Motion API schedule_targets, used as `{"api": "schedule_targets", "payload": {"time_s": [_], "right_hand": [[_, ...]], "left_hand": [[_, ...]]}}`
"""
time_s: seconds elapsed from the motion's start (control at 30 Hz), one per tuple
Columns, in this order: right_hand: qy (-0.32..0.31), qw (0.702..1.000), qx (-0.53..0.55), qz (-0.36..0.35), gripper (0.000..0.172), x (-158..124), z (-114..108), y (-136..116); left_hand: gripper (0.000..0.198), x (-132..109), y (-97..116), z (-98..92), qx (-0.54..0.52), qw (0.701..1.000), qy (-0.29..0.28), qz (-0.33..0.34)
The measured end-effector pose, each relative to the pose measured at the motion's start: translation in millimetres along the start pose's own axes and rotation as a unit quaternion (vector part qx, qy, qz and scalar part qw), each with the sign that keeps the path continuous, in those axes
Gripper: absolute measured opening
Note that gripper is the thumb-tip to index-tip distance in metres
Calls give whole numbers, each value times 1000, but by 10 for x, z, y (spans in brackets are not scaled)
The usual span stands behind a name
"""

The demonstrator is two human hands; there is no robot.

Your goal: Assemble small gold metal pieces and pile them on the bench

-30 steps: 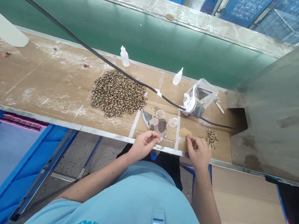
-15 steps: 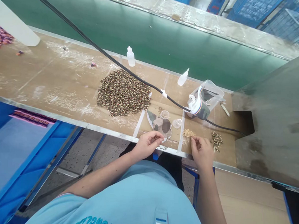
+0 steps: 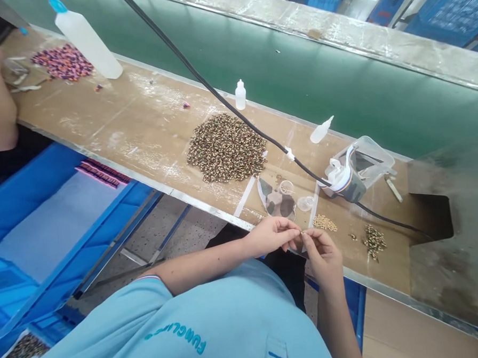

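Observation:
My left hand [image 3: 274, 235] and my right hand [image 3: 323, 252] meet fingertip to fingertip over the table's front edge. Both are closed in a pinch; whatever lies between the fingertips is too small to make out. Just beyond them is a camouflage-patterned cloth piece [image 3: 275, 201], with a small clear round dish [image 3: 286, 187] on its edge and another clear dish [image 3: 305, 203] beside it. A small heap of tan beads [image 3: 325, 223] lies right of the hands. Farther right sits a little pile of dark-and-gold pieces [image 3: 373, 241].
A large heap of dark-and-gold pieces [image 3: 226, 147] covers mid-table. Two small white bottles, one upright [image 3: 240, 95] and one tilted [image 3: 322, 130], stand behind. A black cable [image 3: 202, 79] crosses above. A clear plastic box [image 3: 372, 161] sits right; a blue bin [image 3: 65, 225] is lower left.
My right hand has left the tan beads and come together with my left hand. The view has swung left, showing another person's arm at the far left.

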State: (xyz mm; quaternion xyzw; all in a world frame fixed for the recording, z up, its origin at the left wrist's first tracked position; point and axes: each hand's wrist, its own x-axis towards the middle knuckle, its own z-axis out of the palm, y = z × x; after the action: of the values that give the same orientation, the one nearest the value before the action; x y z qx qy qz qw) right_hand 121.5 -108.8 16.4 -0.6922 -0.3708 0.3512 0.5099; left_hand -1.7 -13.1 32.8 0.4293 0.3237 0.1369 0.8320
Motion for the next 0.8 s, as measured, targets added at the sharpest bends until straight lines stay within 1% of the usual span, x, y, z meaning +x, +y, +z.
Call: {"api": "schedule_targets", "payload": {"time_s": [0.1,0.2,0.33,0.47,0.63,0.8], "right_hand": [[1,994,-87,-71,18,13,-10,-2],[12,972,-176,-154,14,17,-21,-9],[23,947,-233,-221,11,19,-3,-16],[38,932,-261,-249,10,27,30,-9],[80,921,-292,-247,11,17,44,-2],[65,903,-327,-272,11,8,38,8]], "left_hand": [[18,-9,5,-21,-5,1000,5,-6],[16,-10,5,-40,-5,1000,15,-14],[18,5,-17,-55,-10,999,25,-20],[21,10,-58,-49,-17,999,36,-7],[23,12,-137,-29,-11,998,61,22],[23,-4,-191,-2,25,995,83,55]]}}
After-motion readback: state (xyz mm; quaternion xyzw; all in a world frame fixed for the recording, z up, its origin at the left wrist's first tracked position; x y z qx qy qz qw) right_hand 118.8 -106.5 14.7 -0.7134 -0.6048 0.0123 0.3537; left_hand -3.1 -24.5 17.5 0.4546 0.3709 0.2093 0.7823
